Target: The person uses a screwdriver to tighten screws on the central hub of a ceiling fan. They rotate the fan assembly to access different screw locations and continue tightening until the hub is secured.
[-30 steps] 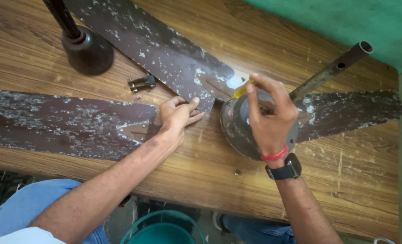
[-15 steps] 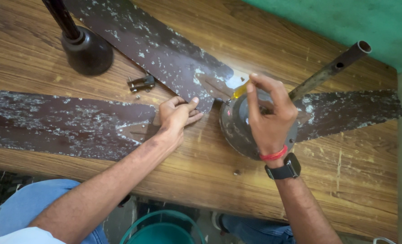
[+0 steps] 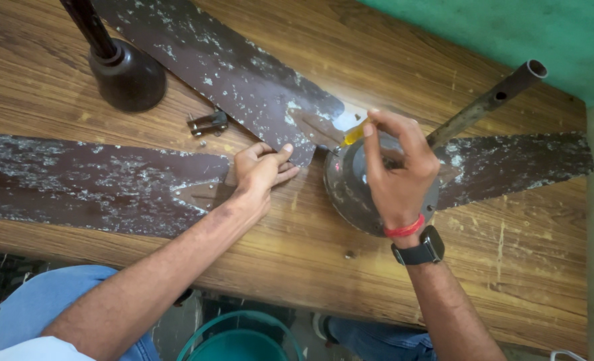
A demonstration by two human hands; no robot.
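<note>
A dismantled ceiling fan lies on a wooden table [image 3: 511, 267]. Its round metal motor housing [image 3: 350, 194] sits mid-table, with a rusty down rod [image 3: 491, 100] slanting up to the right. My right hand [image 3: 397, 174] rests over the housing and grips a yellow-handled screwdriver [image 3: 352, 135], its tip hidden near the blade bracket. My left hand [image 3: 260, 170] presses flat on the inner end of the left brown blade [image 3: 90, 184], touching the edge of the upper blade [image 3: 237, 73]. A third blade [image 3: 517, 164] reaches right.
A dark bell-shaped canopy on a rod [image 3: 123, 73] stands at the upper left. A small metal bracket with screws [image 3: 207, 124] lies between the two left blades. A loose screw [image 3: 350, 254] rests near the front edge. A green bucket [image 3: 240, 337] is below the table. A green wall [image 3: 511, 33] is behind.
</note>
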